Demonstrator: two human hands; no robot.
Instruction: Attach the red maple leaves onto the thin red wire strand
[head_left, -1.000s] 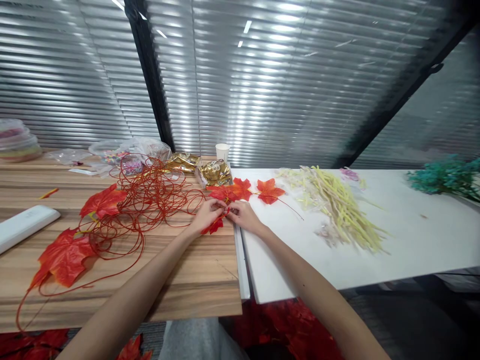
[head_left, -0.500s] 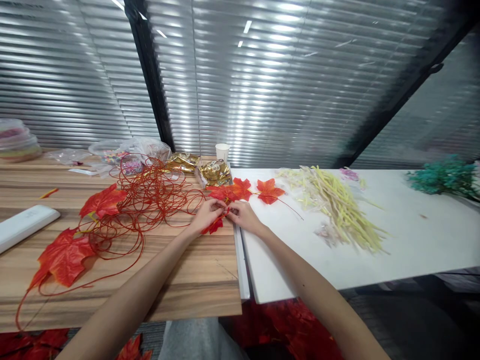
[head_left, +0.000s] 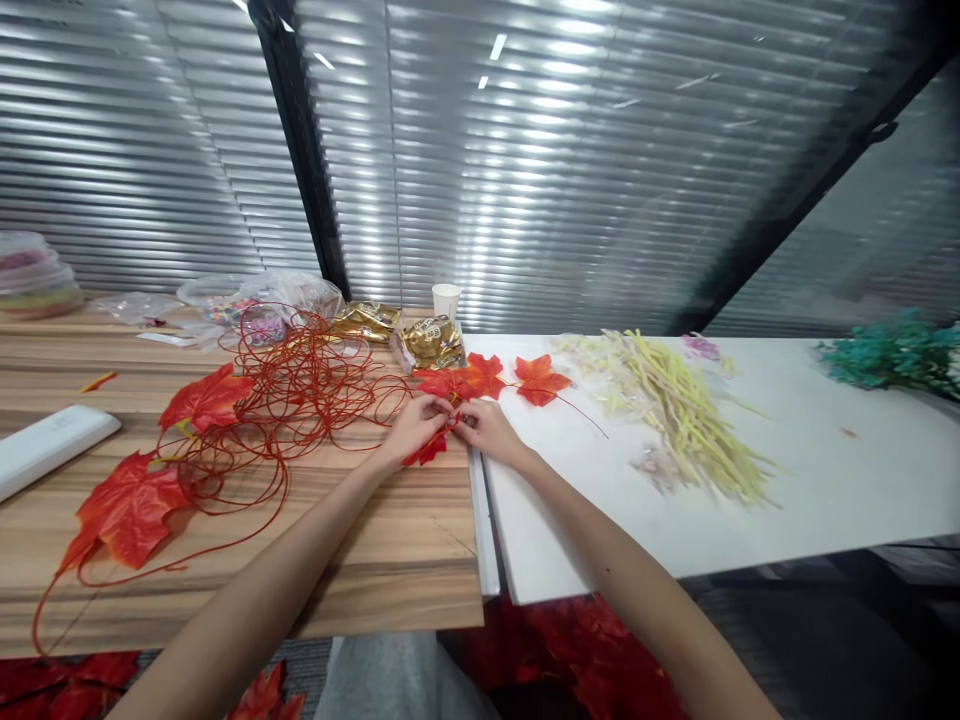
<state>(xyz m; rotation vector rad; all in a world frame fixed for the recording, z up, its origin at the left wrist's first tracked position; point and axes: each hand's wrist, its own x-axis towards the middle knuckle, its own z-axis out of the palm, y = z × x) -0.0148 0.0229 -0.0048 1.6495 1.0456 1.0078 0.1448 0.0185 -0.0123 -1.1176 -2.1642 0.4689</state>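
two hands pinching a small red leaf (head_left: 427, 452), left hand (head_left: 412, 428), right hand (head_left: 489, 432), fingertips hiding its stem

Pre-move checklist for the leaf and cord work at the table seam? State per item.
1. Left hand on the small red leaf: ok, fingers pinch at its top.
2. Right hand meets the left at the same spot: ok, fingertips touching there.
3. Red cord free to feed: not ok, it lies in a loose tangle on the wooden table.
4. Finished leaf row lying flat across the seam onto the white table: ok.
5. Spare leaves within reach: ok, two large red leaves lie on the left.
6. Knot or tie at the fingertips: cannot tell, hidden by the fingers.
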